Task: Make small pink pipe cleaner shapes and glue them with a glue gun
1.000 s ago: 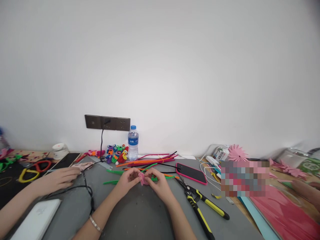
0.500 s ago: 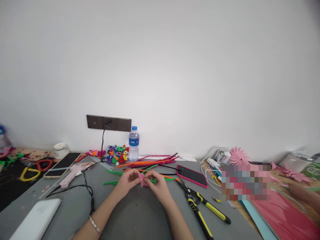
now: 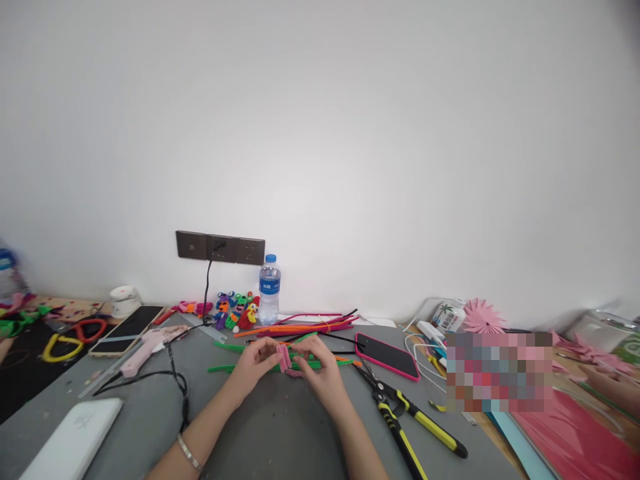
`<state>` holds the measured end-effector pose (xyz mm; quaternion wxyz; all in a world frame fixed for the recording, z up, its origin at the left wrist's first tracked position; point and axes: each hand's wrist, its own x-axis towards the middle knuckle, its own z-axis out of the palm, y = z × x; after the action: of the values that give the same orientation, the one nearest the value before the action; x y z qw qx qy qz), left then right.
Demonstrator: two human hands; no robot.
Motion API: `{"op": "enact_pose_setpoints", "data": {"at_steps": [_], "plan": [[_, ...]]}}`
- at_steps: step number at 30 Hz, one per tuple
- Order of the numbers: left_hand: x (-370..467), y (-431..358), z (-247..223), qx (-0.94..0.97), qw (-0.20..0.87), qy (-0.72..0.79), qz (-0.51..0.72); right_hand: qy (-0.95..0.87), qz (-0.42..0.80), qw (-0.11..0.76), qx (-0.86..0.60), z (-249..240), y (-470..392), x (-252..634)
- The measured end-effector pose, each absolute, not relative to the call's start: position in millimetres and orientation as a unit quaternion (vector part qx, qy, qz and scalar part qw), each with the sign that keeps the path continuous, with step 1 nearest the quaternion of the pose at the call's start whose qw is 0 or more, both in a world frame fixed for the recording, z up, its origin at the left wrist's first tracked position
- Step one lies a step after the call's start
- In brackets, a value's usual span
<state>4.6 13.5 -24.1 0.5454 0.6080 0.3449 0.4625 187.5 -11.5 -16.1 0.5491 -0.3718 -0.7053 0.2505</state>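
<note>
A folded pink pipe cleaner [image 3: 285,359] is held upright over the grey table, bent into several close loops. On its left side, my left hand [image 3: 257,363] pinches it between thumb and fingertips. My right hand [image 3: 320,367] has thumb and forefinger curled at its right edge, where a pink end shows below the thumb. Exactly how the right fingertips grip it is hard to see. Green pipe cleaners [image 3: 225,368] lie behind and under both hands. Beyond them sits a bundle of orange and magenta pipe cleaners [image 3: 300,328].
Yellow-black pliers [image 3: 395,407] and a pink-cased phone [image 3: 387,355] lie to the right. Leftward are a glue gun [image 3: 147,350], its cable and a white power bank [image 3: 75,437]. A water bottle [image 3: 270,290] and small figures [image 3: 237,310] stand by the wall. Another person's hand [image 3: 607,387] is far right.
The pink pipe cleaner is turned so its folded loops face me more. My right fingers have spread a little from it. The view has shifted slightly.
</note>
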Motion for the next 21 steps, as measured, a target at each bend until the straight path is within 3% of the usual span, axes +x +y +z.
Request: {"op": "enact_pose_setpoints", "data": {"at_steps": [21], "plan": [[6.3, 8.5, -18.3, 0.523, 0.634, 0.341, 0.457, -0.719, 0.31, 0.513, -0.353, -15.7, -14.7, 189.4]]}}
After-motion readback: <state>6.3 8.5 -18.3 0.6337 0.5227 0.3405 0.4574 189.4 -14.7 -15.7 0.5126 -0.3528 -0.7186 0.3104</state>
